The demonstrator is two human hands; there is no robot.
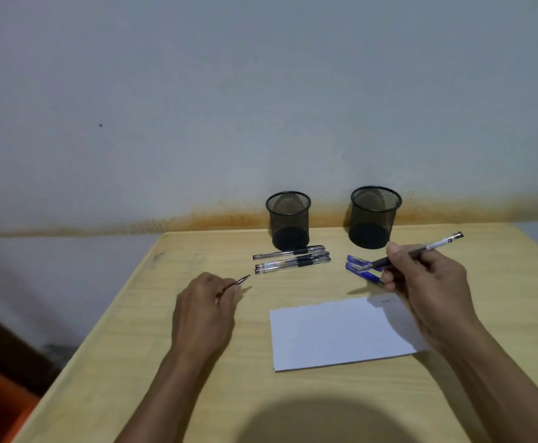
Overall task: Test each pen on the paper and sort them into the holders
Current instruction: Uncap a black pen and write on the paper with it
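Here we hold an uncapped pen pinched in our right hand, its long axis running from the tip at lower left up to the right. The tip hangs just beyond the paper, which lies toward us, nearer this hand. Our left hand rests curled on the surface, pinching what looks like the cap. Other pens lie before two empty holders.
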